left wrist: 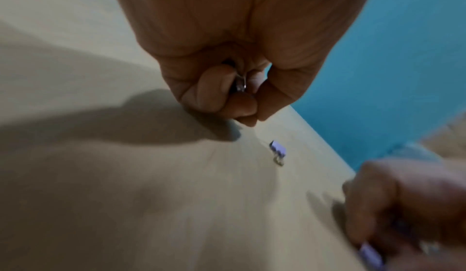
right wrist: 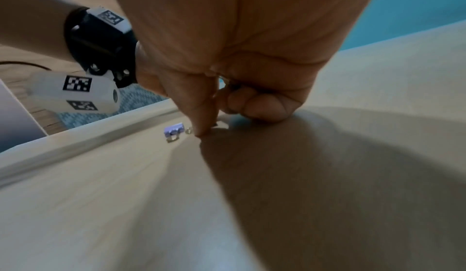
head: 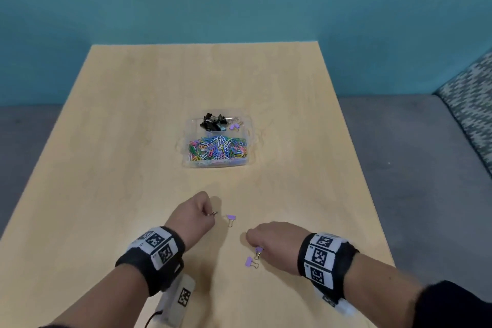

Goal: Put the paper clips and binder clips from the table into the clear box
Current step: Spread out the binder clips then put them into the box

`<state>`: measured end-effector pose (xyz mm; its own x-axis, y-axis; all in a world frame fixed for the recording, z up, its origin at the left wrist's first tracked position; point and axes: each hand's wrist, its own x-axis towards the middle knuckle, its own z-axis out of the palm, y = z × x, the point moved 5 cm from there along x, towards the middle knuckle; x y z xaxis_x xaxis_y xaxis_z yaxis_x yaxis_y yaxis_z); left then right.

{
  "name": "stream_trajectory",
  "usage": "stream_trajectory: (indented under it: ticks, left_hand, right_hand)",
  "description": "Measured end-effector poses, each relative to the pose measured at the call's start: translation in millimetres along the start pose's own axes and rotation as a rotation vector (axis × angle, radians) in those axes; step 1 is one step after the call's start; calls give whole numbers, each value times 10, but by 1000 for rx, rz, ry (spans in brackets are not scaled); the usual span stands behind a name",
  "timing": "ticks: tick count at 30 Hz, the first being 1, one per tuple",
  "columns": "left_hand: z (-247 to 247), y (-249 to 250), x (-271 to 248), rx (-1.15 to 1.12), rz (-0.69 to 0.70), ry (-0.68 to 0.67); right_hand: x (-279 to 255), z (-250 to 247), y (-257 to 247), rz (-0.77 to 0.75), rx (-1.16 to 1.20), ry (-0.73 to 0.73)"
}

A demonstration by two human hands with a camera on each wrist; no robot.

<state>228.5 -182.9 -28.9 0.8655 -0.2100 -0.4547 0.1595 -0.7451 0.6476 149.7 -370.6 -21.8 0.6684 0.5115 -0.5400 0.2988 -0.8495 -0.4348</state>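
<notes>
The clear box (head: 250, 125) stands mid-table, with black and purple binder clips in its far part and coloured paper clips in its near part. My left hand (head: 210, 212) (left wrist: 244, 111) is curled round a small clip; only its metal wire (left wrist: 240, 86) shows. A purple binder clip (head: 231, 218) (left wrist: 277, 149) lies just right of that hand. My right hand (head: 253, 243) (right wrist: 209, 123) pinches a second purple binder clip (head: 258, 250) low over the table. A third purple binder clip (head: 249, 261) (right wrist: 174, 131) lies beside my thumb.
The light wood table (head: 133, 141) runs to a near edge close under my wrists. A teal wall lies beyond its far edge, and a patterned seat (head: 468, 104) stands to the right. Both wrists wear black bands with marker tags.
</notes>
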Motion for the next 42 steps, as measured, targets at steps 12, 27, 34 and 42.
stream_trajectory:
  ticks: [12, 27, 34, 42]
  left_hand:
    - [-1149, 823, 793, 116, 4, 327]
    - [-875, 1229, 567, 482, 402, 386]
    - [89, 613, -60, 654, 190, -94]
    - [422, 531, -174, 713, 230, -204]
  right_hand:
    - [4, -73, 23, 80, 108, 56]
    - [-491, -100, 205, -76, 2291, 478]
    - [-287, -611, 380, 28, 2093, 533]
    - [424, -1186, 517, 307, 2025, 476]
